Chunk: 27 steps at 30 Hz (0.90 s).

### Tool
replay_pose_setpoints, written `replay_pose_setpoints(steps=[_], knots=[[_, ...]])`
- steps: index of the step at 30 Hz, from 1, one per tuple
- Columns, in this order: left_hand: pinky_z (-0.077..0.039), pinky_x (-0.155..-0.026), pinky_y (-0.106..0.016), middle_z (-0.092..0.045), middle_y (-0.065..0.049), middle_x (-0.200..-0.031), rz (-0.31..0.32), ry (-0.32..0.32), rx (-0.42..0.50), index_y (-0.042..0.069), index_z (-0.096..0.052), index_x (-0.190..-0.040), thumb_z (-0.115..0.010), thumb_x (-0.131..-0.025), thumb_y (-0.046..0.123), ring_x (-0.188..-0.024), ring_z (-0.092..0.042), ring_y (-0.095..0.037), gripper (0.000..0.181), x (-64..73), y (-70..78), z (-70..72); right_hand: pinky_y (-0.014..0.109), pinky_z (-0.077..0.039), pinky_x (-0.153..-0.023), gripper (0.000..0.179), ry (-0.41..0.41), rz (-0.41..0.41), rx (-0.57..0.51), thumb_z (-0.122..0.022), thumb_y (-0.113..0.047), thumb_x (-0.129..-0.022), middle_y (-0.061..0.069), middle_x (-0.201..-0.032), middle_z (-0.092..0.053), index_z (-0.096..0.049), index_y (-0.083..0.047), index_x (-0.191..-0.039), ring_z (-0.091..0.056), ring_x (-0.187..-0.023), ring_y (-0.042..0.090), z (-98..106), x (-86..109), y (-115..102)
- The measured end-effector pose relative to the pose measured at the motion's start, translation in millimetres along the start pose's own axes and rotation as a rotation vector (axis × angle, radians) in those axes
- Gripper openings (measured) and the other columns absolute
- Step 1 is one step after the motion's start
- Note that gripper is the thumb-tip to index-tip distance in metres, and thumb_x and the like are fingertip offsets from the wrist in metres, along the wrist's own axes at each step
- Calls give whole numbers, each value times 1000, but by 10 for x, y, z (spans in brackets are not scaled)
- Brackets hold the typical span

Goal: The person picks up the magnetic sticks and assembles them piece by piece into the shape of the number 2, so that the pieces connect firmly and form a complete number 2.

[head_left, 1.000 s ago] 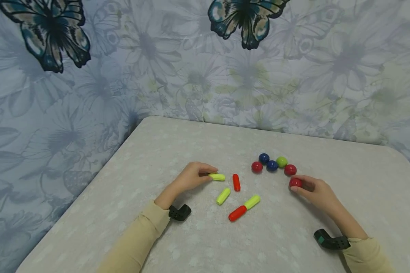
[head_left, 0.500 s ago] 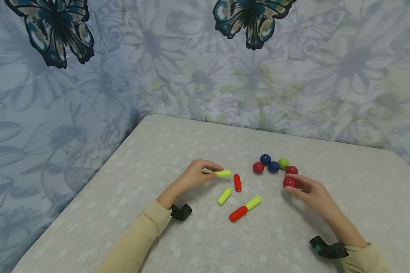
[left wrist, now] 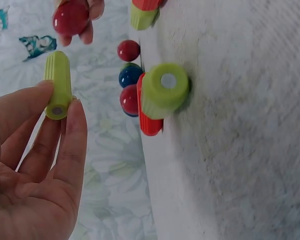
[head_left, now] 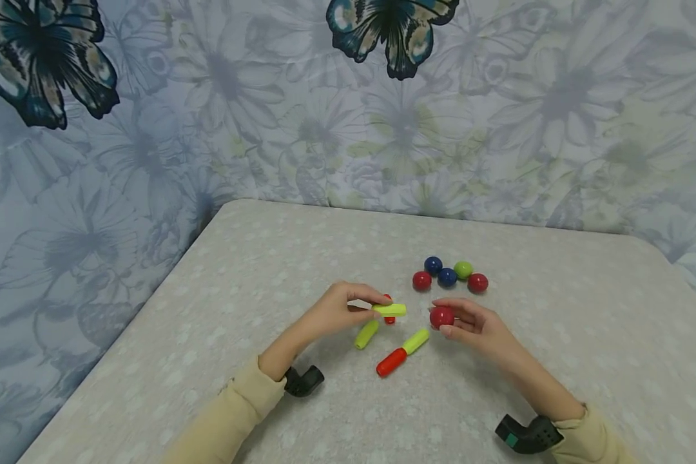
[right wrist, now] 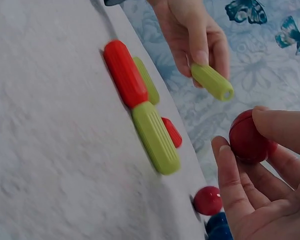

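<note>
Between thumb and fingertips my left hand pinches a ribbed yellow-green rod, raised over the table. A grey round spot shows on its end in the left wrist view. My right hand holds a shiny red ball off the table, a short gap from the rod's free end. Under the left hand lie another yellow-green rod and a red rod, the latter partly hidden by the held rod. Nearer me, a red rod and a yellow-green rod lie joined end to end.
Behind the hands sits a cluster of balls: a red ball, two blue balls, a green ball and another red ball. The pale table ends at a flowered wall covering.
My right hand has lifted the red ball and carried it left, away from the other balls. My left hand has raised its yellow-green rod and moved it right, towards the ball.
</note>
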State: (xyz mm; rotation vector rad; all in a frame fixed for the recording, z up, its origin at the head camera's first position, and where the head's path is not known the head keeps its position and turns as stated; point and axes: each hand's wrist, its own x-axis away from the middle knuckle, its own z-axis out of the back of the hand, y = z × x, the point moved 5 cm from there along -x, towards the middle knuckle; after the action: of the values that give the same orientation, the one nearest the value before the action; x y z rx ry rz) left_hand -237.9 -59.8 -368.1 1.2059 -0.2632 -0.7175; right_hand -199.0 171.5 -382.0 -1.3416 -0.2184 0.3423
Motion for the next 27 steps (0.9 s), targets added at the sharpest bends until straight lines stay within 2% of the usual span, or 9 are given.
replay_pose_setpoints(steps=[3, 7, 9, 12, 13, 16, 19, 27], knots=[[-51, -79, -28, -65, -8, -109, 4, -14, -1, 0, -68, -110, -67, -83, -6, -99, -60, -16, 27, -4, -1, -46, 27, -49, -82, 47, -24, 0, -28, -65, -6, -88, 24, -126, -52, -48, 6, -129, -60, -102, 17, -80, -5, 5], [-50, -79, -28, -64, -11, -109, 21, -21, -3, -3, -67, -109, -66, -82, -9, -99, -59, -21, 27, 1, 16, -96, 28, -49, -83, 47, -31, -44, -45, -66, -10, -89, 21, -127, -52, -48, 3, -130, -59, -104, 21, -142, -2, 26], [-50, -80, -28, -64, -14, -109, 20, -28, -1, -6, -67, -108, -65, -82, -11, -101, -58, -25, 27, 16, 105, -114, 29, -48, -83, 47, -30, -60, -57, -66, -12, -89, 21, -127, -52, -48, 2, -131, -58, -106, 22, -155, 1, 34], [-50, -81, -30, -64, -18, -105, -13, -46, -17, -10, -65, -107, -63, -82, -13, -98, -59, -29, 25, 40, 269, -139, 30, -48, -84, 47, -32, -59, -70, -65, -11, -89, 21, -128, -51, -48, 2, -131, -57, -107, 24, -169, 3, 43], [-50, -82, -30, -64, -19, -104, -24, -51, -21, -10, -65, -106, -63, -82, -13, -97, -59, -30, 24, 42, 280, -150, 30, -48, -84, 47, -34, -57, -74, -65, -11, -89, 22, -128, -51, -48, 2, -131, -57, -107, 25, -176, 5, 46], [-49, -82, -29, -64, -18, -102, -53, -59, -44, -9, -65, -106, -64, -82, -12, -94, -60, -28, 24, 23, 198, -184, 30, -48, -84, 47, -41, -53, -86, -65, -10, -89, 22, -127, -51, -48, 3, -131, -57, -107, 24, -191, 5, 53], [-49, -82, -28, -65, -15, -104, -44, -57, -49, -7, -66, -107, -65, -82, -10, -94, -60, -26, 25, -8, 48, -213, 29, -48, -84, 47, -50, -55, -92, -65, -11, -89, 22, -127, -51, -47, 3, -131, -58, -106, 23, -200, 1, 57], [-50, -80, -27, -65, -7, -101, -13, -55, 2, -2, -68, -107, -67, -84, -4, -92, -60, -15, 24, -14, -3, -275, 28, -49, -82, 47, -61, -66, -72, -64, -12, -90, 21, -121, -53, -47, 3, -131, -57, -100, 26, -234, -6, 97]])
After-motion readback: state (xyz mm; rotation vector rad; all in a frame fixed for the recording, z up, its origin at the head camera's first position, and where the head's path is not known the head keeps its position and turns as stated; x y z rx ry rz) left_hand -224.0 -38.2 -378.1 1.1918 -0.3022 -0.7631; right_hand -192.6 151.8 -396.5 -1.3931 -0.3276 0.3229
